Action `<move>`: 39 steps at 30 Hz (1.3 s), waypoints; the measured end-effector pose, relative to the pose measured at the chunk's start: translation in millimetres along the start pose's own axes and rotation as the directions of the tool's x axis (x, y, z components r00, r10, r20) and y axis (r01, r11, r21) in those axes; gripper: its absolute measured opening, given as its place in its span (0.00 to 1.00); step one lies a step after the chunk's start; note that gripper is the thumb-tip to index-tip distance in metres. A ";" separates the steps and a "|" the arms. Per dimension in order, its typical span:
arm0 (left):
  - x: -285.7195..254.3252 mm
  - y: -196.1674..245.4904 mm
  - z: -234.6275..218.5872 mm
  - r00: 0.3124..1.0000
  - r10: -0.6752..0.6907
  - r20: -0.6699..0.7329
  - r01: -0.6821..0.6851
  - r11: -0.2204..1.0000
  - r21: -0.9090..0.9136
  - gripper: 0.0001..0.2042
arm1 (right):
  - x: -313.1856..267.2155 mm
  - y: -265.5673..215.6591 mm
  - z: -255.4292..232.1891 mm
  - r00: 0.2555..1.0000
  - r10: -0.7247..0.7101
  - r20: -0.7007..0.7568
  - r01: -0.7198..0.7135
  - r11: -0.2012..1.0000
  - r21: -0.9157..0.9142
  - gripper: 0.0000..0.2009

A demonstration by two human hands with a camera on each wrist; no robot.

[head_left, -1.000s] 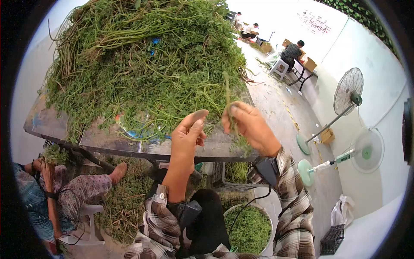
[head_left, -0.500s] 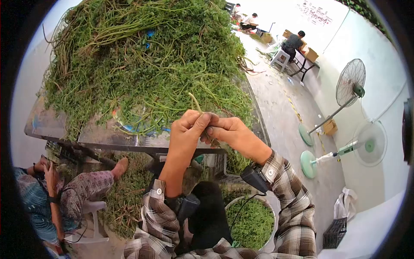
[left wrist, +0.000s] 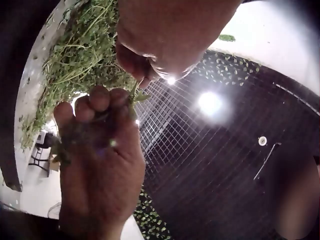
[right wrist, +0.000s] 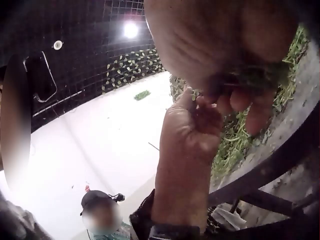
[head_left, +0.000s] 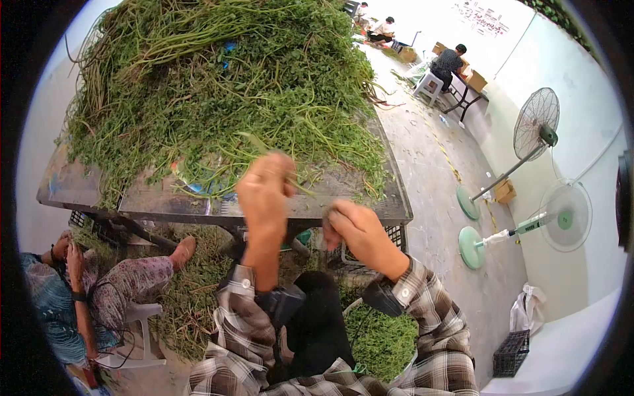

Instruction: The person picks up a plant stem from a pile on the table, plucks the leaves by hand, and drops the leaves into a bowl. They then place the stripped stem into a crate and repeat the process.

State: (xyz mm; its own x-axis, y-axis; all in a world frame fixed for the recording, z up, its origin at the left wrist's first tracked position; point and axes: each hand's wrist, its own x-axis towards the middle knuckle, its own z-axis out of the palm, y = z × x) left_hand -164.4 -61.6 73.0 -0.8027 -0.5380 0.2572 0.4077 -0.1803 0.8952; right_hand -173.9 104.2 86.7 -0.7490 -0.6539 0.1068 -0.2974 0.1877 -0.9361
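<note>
In the head view my left hand (head_left: 264, 191) is raised over the table's near edge and pinches a pale green stem (head_left: 252, 140), which pokes out past the fingers. My right hand (head_left: 360, 234) is lower and to the right, apart from the left, with its fingers curled. Against its palm lie some leafy green sprigs (right wrist: 272, 75), partly hidden by the fingers in the right wrist view. Behind both hands a large heap of leafy green stems (head_left: 231, 92) covers much of the dark table (head_left: 317, 210).
A round tub of picked greens (head_left: 383, 340) stands by my knees. More stems (head_left: 191, 310) litter the floor at left, beside a seated person (head_left: 72, 310). Two standing fans (head_left: 538, 125) are on the right. Farther back, people sit working near cardboard boxes (head_left: 475, 80).
My hands first came together at the stem, then parted. The left has gone up and left with the stem; the right has dropped a little to the right.
</note>
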 end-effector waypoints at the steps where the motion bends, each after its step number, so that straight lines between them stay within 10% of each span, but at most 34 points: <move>1: 16.8 3.1 -17.6 0.983 0.010 -0.182 -0.029 0.995 -0.098 0.11 | -13.0 17.1 -7.1 1.000 0.021 0.021 -0.021 1.000 0.000 0.10; 2: 26.0 5.6 -28.1 0.934 0.001 -0.357 -0.074 0.979 -0.189 0.11 | -28.2 29.5 -12.8 0.998 0.042 0.041 -0.042 0.999 0.000 0.10; 4: 22.4 12.7 -35.3 0.948 0.000 -0.318 -0.064 0.979 -0.192 0.10 | -59.1 40.1 -18.6 0.942 0.330 -0.056 -0.318 0.935 0.156 0.10; 7: 11.0 10.2 -19.4 0.964 -0.056 -0.258 0.001 0.978 -0.209 0.12 | -82.5 55.6 -26.2 0.893 0.414 -0.176 -0.322 0.862 0.391 0.10; 10: -1.1 1.0 1.1 0.995 -0.097 0.021 0.099 0.967 -0.237 0.13 | -84.3 38.7 -27.3 0.901 0.404 -0.159 -0.308 0.853 0.422 0.09; 20: -31.4 -12.1 39.5 0.955 -0.143 0.259 0.168 0.983 -0.076 0.14 | -24.5 4.0 -5.7 0.933 0.360 -0.023 -0.239 0.664 0.709 0.10; 25: -26.6 -9.2 32.6 0.987 -0.118 0.108 0.126 0.990 -0.067 0.12 | -24.5 15.1 1.3 0.970 0.236 -0.052 -0.204 0.915 0.347 0.08; 29: -2.1 -4.7 2.9 0.993 -0.119 -0.011 0.110 0.943 -0.315 0.12 | -60.0 18.5 -1.9 0.953 0.296 -0.065 -0.251 0.893 0.374 0.10; 35: -12.5 -5.8 11.6 0.986 -0.158 0.059 0.166 0.963 -0.210 0.13 | -130.5 71.3 -30.9 0.816 0.476 -0.329 -0.383 0.871 0.309 0.11; 37: -12.3 -6.5 13.4 0.982 -0.167 0.086 0.182 0.960 -0.215 0.13 | -162.4 100.5 -34.7 0.812 0.285 -0.510 -0.394 0.912 -0.118 0.11; 39: -11.0 -6.6 12.7 0.984 -0.159 0.085 0.175 0.960 -0.221 0.13 | -198.5 130.6 -34.1 0.773 0.321 -0.548 -0.457 0.880 -0.129 0.11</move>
State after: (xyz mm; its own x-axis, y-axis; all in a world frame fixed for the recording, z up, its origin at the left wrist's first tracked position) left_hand -163.7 -44.0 68.9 -0.8914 -0.4306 0.1411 0.3472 -0.4487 0.8235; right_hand -84.2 283.5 -45.3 -0.9985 -0.0433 -0.0344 0.0043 0.5587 -0.8294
